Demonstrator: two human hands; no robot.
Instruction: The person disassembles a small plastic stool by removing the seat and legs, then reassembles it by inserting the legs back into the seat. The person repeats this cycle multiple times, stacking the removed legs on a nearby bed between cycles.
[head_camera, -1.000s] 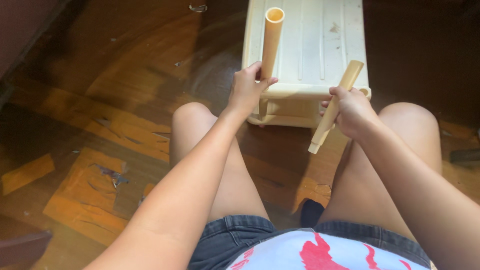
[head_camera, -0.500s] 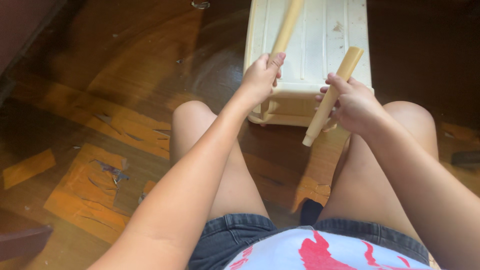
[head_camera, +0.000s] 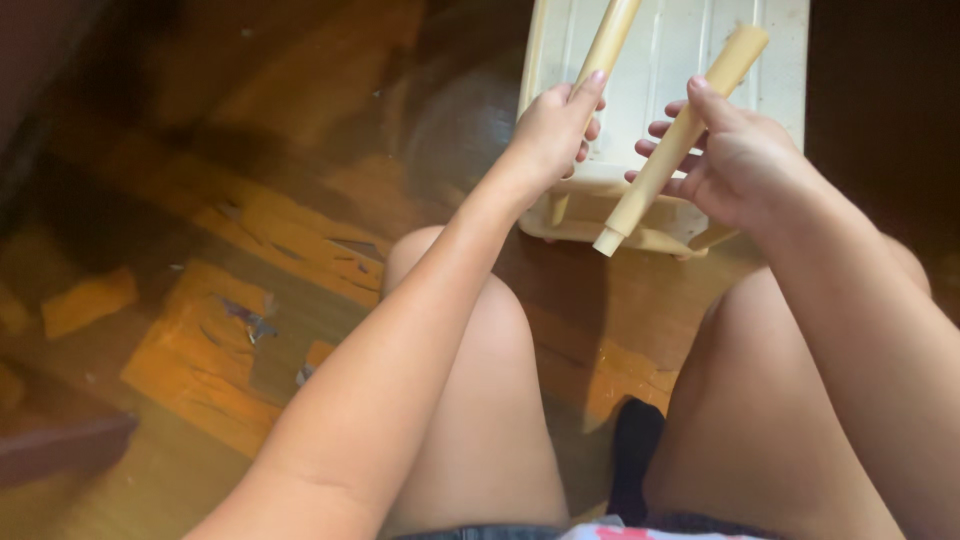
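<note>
my left hand (head_camera: 552, 130) is gripping one cream tube (head_camera: 610, 40), now raised toward twelve o'clock; my right hand (head_camera: 735, 160) is clasping the other tube (head_camera: 680, 135), lifted closer over the cream plastic stool (head_camera: 780, 60), tubes nearing each other.

Both arms are bare, with no sleeves. The left hand (head_camera: 550, 130) and right hand (head_camera: 735, 160) wear nothing. Dark denim shorts and a white top with red marks show near.
</note>
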